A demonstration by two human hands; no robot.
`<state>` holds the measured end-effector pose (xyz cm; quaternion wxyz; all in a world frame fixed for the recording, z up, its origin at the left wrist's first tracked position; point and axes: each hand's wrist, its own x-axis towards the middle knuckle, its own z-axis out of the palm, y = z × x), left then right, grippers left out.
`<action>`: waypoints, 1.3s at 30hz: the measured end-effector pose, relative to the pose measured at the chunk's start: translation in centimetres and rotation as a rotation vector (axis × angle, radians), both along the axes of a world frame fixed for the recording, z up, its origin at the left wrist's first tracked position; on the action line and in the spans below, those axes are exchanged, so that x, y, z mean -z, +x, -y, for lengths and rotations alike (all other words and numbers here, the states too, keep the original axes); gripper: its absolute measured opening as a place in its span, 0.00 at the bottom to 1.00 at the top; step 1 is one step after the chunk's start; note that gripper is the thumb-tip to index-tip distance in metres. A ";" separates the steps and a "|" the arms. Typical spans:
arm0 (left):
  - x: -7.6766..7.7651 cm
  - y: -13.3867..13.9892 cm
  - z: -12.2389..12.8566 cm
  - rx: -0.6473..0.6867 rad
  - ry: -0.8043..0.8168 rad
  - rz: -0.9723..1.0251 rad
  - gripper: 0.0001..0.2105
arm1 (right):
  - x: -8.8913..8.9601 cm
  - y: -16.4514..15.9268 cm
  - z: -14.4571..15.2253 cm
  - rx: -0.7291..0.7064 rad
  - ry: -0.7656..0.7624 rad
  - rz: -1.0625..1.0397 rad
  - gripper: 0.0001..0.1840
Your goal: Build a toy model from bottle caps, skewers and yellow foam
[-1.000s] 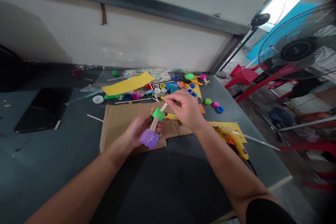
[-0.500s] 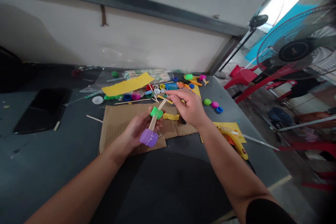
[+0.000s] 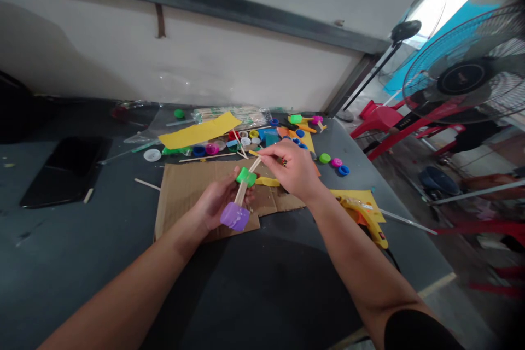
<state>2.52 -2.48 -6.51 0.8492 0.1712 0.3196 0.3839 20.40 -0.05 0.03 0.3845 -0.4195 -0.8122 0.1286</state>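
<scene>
My left hand [image 3: 219, 197] is closed around a toy-like piece made of wooden sticks [image 3: 241, 192] and bottle caps. Green caps [image 3: 246, 177] sit along the middle of the sticks, and purple caps [image 3: 235, 216] are at the near end. Over the far end of the sticks, my right hand [image 3: 291, 167] is pinched, with a thin yellow strip [image 3: 254, 153] showing at its fingertips. Whether these fingers also touch the stick ends is hard to see. Below both hands lies a cardboard sheet [image 3: 180, 197].
Loose bottle caps [image 3: 212, 149], a yellow paper strip [image 3: 200, 129] and bagged sticks [image 3: 241, 115] lie behind the cardboard. A yellow glue gun [image 3: 369, 224] rests at right, a black phone [image 3: 63, 172] at left. A fan [image 3: 463, 76] stands beyond the table.
My right fingertips have come down slightly to the far end of the sticks. The stick piece has shifted a little to the right in my left hand.
</scene>
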 end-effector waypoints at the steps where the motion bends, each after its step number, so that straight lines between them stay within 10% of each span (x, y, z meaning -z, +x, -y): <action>1: 0.1 0.0 0.0 -0.003 0.001 -0.003 0.17 | 0.0 0.0 0.0 -0.003 0.003 0.000 0.08; 39: -0.8 -0.9 -0.6 -0.069 0.133 -0.157 0.14 | -0.3 0.5 -0.1 0.002 -0.084 -0.036 0.06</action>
